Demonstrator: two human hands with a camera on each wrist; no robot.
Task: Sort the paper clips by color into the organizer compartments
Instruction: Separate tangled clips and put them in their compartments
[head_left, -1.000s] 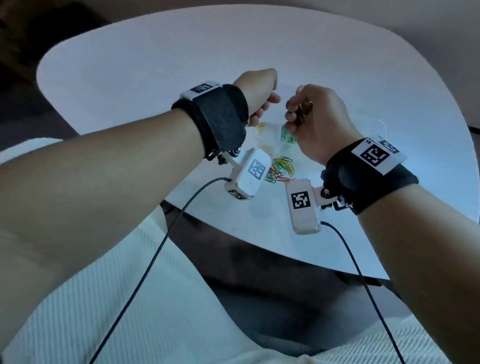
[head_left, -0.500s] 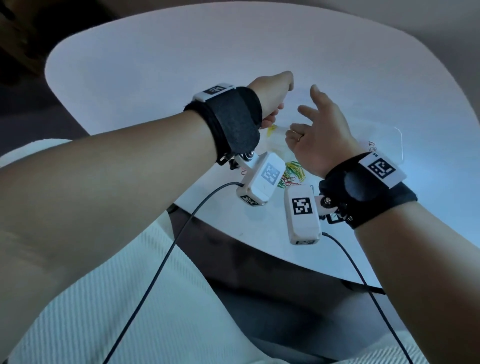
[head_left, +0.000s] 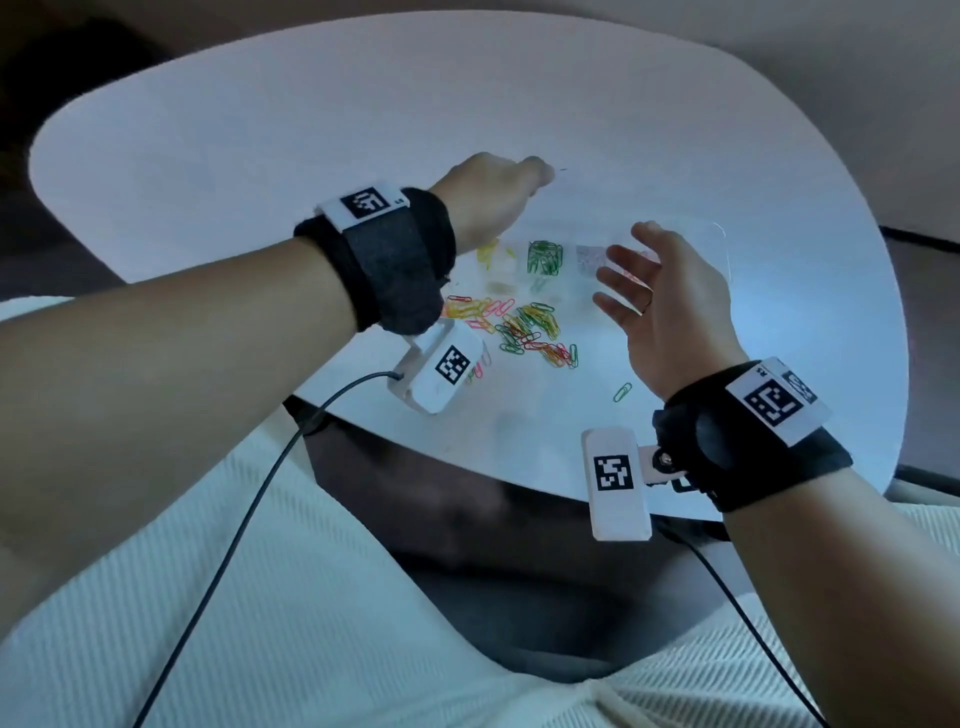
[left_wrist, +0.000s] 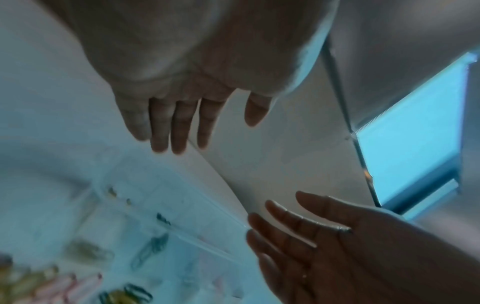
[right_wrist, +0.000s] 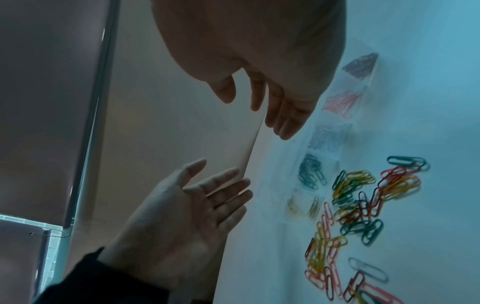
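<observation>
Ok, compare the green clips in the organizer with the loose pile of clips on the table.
The green clips in the organizer are one colour; the loose pile mixes green, yellow, red and pink. The green clips sit bunched inside one clear compartment of the organizer; the pile spreads over the bare table, nearer the person. Both lie untouched, since both hands are empty.

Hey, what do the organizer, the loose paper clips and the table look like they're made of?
Organizer: looks like clear glossy plastic; the table and the sorted clips show through its walls and only its edges catch light.
Loose paper clips: probably wire with a coloured coating; thin bent loops in green, yellow, red and pink.
Table: smooth white top with a soft sheen, perhaps laminate or painted board; I cannot tell which.
</observation>
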